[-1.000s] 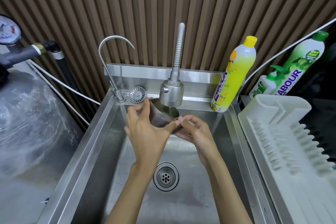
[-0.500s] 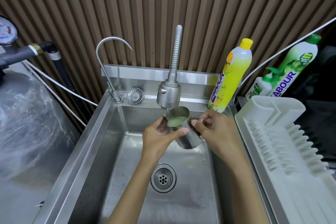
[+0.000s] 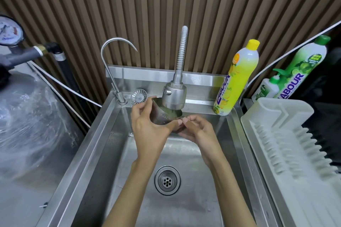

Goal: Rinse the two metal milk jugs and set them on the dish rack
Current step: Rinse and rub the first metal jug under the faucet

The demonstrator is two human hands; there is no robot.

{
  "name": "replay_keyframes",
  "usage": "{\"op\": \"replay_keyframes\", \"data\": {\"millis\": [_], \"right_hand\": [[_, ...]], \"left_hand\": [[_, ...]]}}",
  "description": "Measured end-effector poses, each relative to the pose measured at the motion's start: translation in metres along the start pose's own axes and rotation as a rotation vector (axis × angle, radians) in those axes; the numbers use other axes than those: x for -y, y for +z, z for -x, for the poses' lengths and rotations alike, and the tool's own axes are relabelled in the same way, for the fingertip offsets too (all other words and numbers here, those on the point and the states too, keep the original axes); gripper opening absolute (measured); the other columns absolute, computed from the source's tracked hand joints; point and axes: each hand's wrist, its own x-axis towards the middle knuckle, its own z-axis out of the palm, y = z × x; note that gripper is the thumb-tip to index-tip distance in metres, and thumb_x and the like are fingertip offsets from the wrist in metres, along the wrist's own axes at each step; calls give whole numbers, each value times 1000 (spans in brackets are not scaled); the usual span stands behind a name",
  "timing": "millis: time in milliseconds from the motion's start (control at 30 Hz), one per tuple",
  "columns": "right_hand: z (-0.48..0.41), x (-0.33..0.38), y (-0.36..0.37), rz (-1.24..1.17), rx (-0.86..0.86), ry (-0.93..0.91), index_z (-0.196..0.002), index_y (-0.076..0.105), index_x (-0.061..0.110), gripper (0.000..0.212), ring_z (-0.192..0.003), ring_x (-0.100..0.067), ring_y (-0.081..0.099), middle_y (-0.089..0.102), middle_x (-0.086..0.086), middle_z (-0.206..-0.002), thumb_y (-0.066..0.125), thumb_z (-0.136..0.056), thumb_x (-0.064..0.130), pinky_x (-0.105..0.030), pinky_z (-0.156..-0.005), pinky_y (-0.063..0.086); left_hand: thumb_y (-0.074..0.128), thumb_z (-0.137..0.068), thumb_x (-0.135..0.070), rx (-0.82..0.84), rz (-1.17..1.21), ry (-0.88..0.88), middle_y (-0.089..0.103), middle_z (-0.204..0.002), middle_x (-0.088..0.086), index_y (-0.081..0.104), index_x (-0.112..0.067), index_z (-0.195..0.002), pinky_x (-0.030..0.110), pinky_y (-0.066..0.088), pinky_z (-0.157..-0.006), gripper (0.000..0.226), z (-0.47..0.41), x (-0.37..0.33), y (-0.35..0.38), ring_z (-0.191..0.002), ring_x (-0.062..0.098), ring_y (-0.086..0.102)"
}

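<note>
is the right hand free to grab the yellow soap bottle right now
Probably not yet: the right hand cups the milk jug, which the left hand also holds under the faucet. Nothing stands between it and the yellow bottle.

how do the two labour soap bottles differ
The yellow bottle has a yellow cap and yellow contents; the green bottle has a green cap and green label. The yellow bottle stands on the sink ledge in full view; the green bottle's base is hidden behind the dish rack. Both are tall with purple LABOUR lettering.

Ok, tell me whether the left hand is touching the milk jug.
Touching. Head view: the left hand wraps round the milk jug, thumb on its wall.
</note>
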Motion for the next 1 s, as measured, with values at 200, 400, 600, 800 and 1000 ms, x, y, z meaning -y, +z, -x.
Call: {"op": "replay_keyframes", "data": {"millis": [200, 400, 600, 800, 1000], "right_hand": [[8, 15, -3, 334, -252, -40, -69, 56, 16, 21, -64, -24, 70, 72, -13, -74, 70, -82, 23, -36, -57, 60], [26, 47, -6, 902, -350, -218, -72, 53, 18, 23, -85, -31, 64, 71, -9, -82, 68, -81, 33, -40, -79, 50], [21, 34, -15, 551, -251, -266, -69, 50, 23, 25, -76, -9, 67, 69, 9, -78, 64, -84, 8, -30, -69, 50], [-3, 2, -8, 39, -59, -140, -79, 50, 12, 14, -108, -9, 64, 69, 14, -108, 58, -88, 3, -27, -96, 45], [-3, -10, 6, -230, 56, 26, -86, 50, 5, 7, -81, -19, 67, 65, -9, -82, 53, -92, 6, -39, -90, 55]], "left_hand": [[79, -49, -60, 219, -77, -168, 59, -87, -3, 69, -20, -88, 13, 45, -73, 57, 2, 2, -7, -78, 4, 61], [86, -55, -38, 491, 261, -321, 76, -83, -8, 75, -26, -91, 9, 47, -72, 39, 8, 14, 2, -81, -4, 67], [78, -59, 12, 375, 588, -293, 69, -111, 9, 57, -5, -119, 18, 53, -84, 66, 3, 11, 21, -103, 19, 65], [85, -51, 2, 146, 377, 14, 53, -109, -25, 48, -42, -108, 2, 38, -85, 81, -5, 3, 13, -99, -17, 53], [91, -48, -20, 39, -14, 128, 49, -110, -6, 56, -15, -125, -4, 30, -81, 84, -4, 5, -5, -97, -3, 49]]}}
